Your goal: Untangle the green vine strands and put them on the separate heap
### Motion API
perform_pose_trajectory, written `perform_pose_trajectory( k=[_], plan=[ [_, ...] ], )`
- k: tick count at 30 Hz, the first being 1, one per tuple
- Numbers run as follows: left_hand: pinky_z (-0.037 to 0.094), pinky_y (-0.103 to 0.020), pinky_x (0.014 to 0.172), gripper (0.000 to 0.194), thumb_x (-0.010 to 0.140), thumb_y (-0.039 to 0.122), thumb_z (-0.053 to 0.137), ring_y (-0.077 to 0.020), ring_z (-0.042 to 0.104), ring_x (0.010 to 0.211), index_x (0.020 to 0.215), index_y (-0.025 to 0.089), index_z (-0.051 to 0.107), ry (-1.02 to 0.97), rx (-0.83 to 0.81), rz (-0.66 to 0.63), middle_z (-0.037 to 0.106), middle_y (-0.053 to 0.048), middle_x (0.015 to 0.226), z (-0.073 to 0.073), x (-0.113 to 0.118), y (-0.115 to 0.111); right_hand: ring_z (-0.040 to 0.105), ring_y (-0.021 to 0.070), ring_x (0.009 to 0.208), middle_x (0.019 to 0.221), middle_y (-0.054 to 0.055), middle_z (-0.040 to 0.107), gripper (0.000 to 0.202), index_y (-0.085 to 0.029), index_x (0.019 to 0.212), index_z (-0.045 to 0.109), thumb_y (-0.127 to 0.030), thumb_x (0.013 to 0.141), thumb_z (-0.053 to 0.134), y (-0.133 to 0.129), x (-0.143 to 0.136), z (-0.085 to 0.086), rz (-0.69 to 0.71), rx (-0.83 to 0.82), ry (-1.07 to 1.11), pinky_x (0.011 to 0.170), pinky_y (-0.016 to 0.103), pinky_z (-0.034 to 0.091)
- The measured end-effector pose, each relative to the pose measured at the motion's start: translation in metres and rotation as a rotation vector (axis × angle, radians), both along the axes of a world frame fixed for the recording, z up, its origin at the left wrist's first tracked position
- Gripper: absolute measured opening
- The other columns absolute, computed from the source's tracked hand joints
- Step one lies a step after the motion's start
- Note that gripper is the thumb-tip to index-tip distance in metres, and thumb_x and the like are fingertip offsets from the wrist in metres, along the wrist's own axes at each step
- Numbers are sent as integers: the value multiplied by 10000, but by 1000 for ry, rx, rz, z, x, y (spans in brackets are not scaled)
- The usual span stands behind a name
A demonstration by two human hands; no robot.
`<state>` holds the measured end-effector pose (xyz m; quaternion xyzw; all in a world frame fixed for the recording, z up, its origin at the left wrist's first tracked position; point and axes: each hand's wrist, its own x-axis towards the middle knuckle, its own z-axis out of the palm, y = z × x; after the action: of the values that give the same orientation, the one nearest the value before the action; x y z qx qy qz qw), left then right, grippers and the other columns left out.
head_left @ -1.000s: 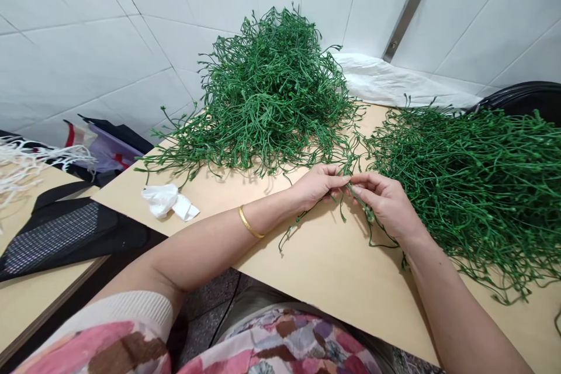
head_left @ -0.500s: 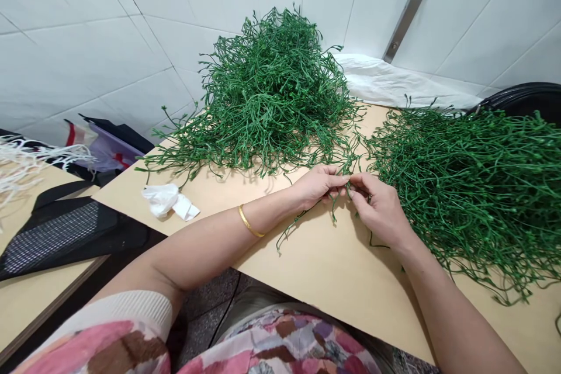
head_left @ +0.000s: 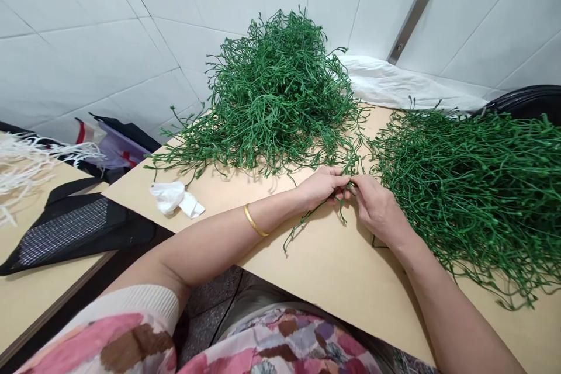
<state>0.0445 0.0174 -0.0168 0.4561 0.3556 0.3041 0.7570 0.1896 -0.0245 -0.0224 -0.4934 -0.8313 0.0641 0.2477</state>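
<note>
My left hand (head_left: 323, 186), a gold bangle at its wrist, pinches a thin green artificial stem (head_left: 299, 224) whose loose ends trail over the table toward me. Against its fingertips, my right hand (head_left: 376, 203) is closed in a pinch on the same green stem piece. The exact spot between the fingers is partly hidden. Just beyond the hands rises a tall heap of green artificial stems (head_left: 280, 99) with small budded tips. To the right of my right hand lies a second broad pile of such stems (head_left: 477, 181).
A crumpled white tissue (head_left: 175, 198) lies at the table's left. White cloth (head_left: 394, 82) runs along the tiled wall. A black round object (head_left: 530, 99) stands behind the right pile. On another table at left are a black mesh bag (head_left: 65, 231) and white strands (head_left: 26, 169).
My right hand's fingers have drawn in closer, pinching against the left fingertips. The whole view has shifted slightly, so the scene sits a little further right.
</note>
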Motion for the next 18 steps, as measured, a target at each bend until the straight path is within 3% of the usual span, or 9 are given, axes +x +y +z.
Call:
perform_pose_trajectory(
  k=[6,10,14,18],
  plan=[
    [234,-164,369,142,720,202,567,-26,375,395,632,125,486,1,100,-4,523,3,540,-3,1,-1,514,166,707,758,57,565,172,-175,860,523,-166,848,352,0,-5,3,-101,-27,179,651,266,382],
    [196,-169,360,121,647,117,575,-13,316,356,636,141,458,22,114,1,477,38,497,-1,1,-3,516,167,725,785,64,579,154,-163,835,543,-174,824,390,-1,-7,6,-189,-7,187,657,271,379],
    [144,-173,346,105,623,73,514,-4,254,326,609,145,439,83,105,-6,427,57,450,1,0,-3,517,160,709,762,53,586,158,-162,815,556,-186,822,400,-3,-7,10,-173,-50,189,644,267,374],
    [135,-177,344,123,632,141,560,-2,261,331,602,145,441,67,147,-48,432,58,464,2,-2,-3,521,135,645,733,24,609,133,-177,823,569,-194,803,439,-5,-2,13,-152,-177,312,608,248,382]
  ],
)
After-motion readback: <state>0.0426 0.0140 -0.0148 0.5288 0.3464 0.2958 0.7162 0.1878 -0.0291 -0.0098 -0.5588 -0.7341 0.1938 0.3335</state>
